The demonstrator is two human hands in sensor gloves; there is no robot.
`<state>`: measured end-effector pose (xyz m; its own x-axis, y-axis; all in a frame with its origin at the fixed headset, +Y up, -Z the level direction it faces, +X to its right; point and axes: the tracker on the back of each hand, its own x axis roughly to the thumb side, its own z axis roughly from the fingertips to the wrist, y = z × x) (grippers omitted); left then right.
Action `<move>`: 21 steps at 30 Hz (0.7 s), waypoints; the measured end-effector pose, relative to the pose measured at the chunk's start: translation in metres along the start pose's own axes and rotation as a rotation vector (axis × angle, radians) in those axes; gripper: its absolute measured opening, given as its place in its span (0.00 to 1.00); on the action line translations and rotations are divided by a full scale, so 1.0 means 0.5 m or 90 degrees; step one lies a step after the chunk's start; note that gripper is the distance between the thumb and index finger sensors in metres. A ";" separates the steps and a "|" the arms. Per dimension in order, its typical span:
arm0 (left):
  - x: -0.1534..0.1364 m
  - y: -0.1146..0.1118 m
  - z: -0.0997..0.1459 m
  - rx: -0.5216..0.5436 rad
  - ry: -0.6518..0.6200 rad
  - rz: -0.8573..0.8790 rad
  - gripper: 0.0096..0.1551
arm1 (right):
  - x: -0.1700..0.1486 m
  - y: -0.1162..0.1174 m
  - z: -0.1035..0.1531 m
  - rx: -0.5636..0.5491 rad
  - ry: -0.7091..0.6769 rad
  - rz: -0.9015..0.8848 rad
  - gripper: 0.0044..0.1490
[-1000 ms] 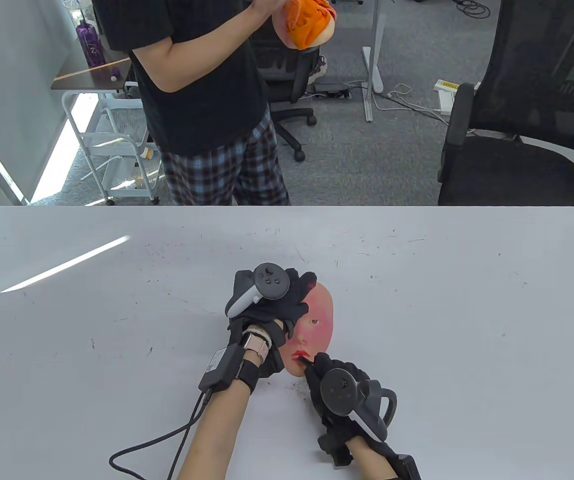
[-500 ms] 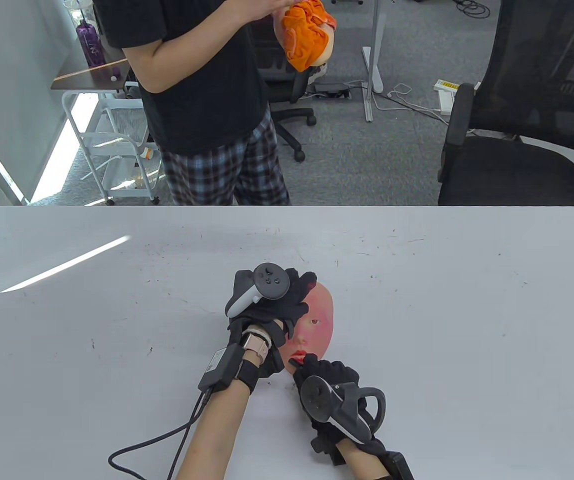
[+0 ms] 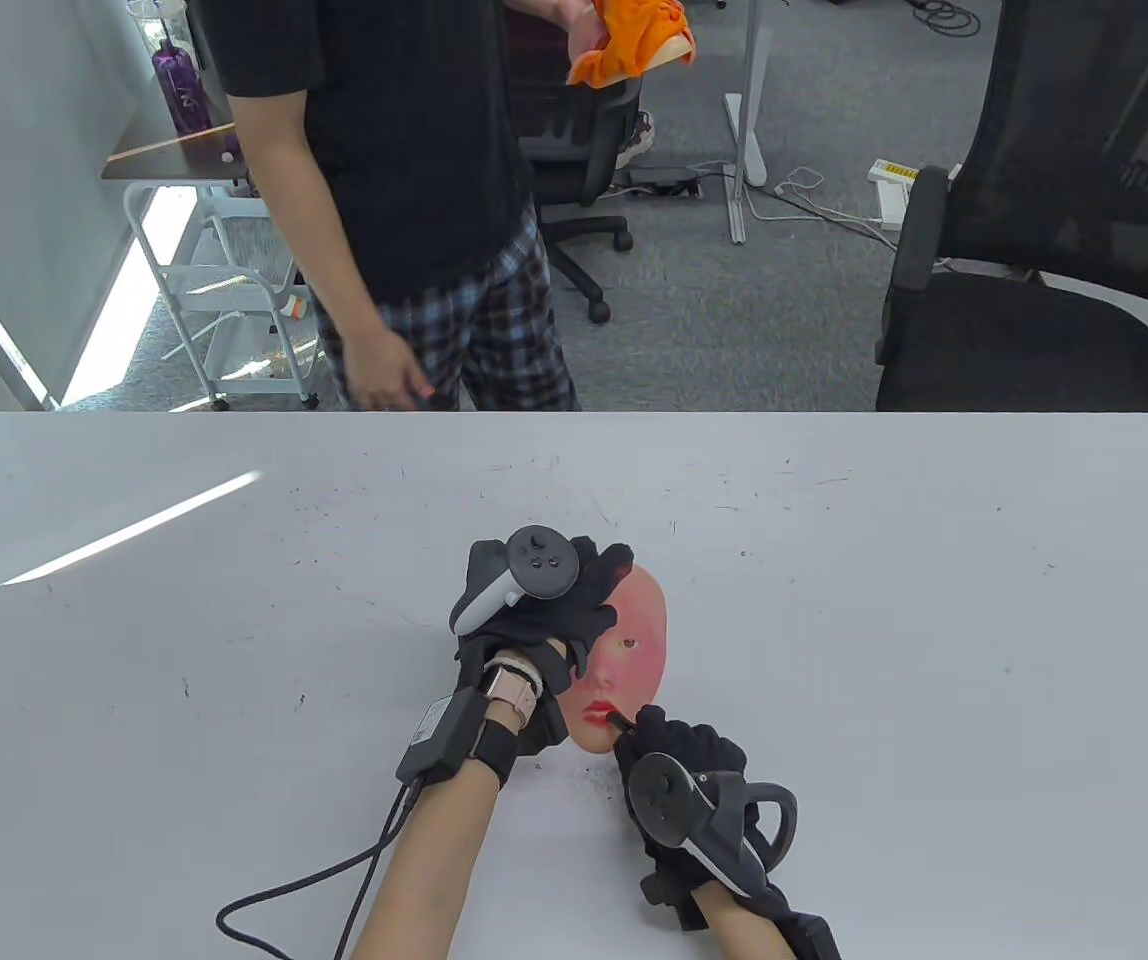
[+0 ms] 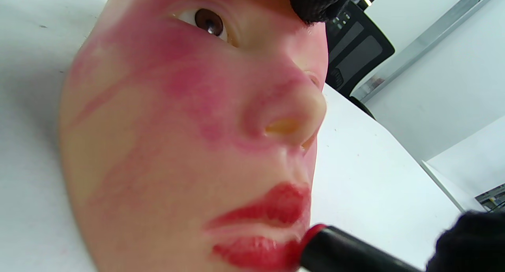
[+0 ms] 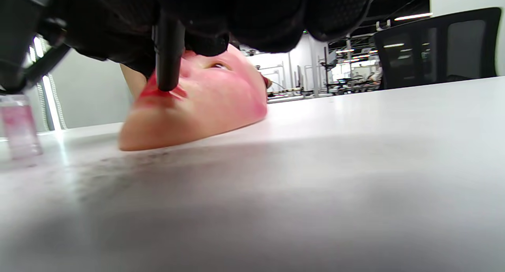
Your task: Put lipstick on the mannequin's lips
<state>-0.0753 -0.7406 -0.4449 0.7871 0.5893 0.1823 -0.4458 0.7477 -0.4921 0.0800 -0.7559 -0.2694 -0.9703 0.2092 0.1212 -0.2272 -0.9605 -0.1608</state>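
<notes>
A mannequin face [image 3: 639, 640] lies on the white table [image 3: 884, 620], stained pink on the cheeks, with red lips [image 3: 598, 713]. My left hand [image 3: 544, 600] rests on the face's left side and forehead and holds it down. My right hand [image 3: 679, 760] grips a black lipstick tube [image 3: 618, 722]; its red tip touches the lips. In the left wrist view the red tip [image 4: 311, 234] presses on the corner of the lower lip [image 4: 252, 252]. In the right wrist view the tube [image 5: 167, 55] stands down on the lips [image 5: 161, 93] of the face [image 5: 205, 106].
A person in a black shirt [image 3: 394, 150] stands at the table's far edge holding an orange cloth [image 3: 634, 40]. A black office chair [image 3: 1044, 240] stands at the far right. A small clear pink container [image 5: 17, 126] stands left of the face in the right wrist view.
My right hand swept the lipstick left along the lips, then back to the right. The left hand stayed put. The standing person lowered one arm to their side.
</notes>
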 end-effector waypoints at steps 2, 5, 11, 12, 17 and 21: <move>0.000 0.000 0.000 0.000 0.000 0.000 0.42 | 0.007 0.003 -0.003 0.006 0.002 0.011 0.33; 0.000 0.000 0.000 0.000 0.000 0.000 0.42 | -0.001 -0.001 -0.004 0.002 0.020 0.013 0.33; 0.000 0.000 0.000 -0.003 -0.001 0.002 0.42 | -0.032 0.000 -0.006 0.020 0.040 -0.039 0.33; 0.000 0.000 0.000 -0.003 -0.001 0.003 0.42 | -0.030 0.002 -0.006 0.019 0.029 -0.077 0.33; 0.000 0.000 0.000 -0.002 0.000 0.004 0.42 | -0.029 0.002 -0.010 0.039 0.046 -0.047 0.33; 0.001 0.000 0.000 0.004 0.003 0.003 0.42 | -0.037 0.001 -0.009 0.046 0.058 -0.046 0.33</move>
<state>-0.0752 -0.7403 -0.4450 0.7868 0.5914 0.1768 -0.4516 0.7468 -0.4882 0.0973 -0.7595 -0.2763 -0.9560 0.2909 0.0393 -0.2932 -0.9524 -0.0832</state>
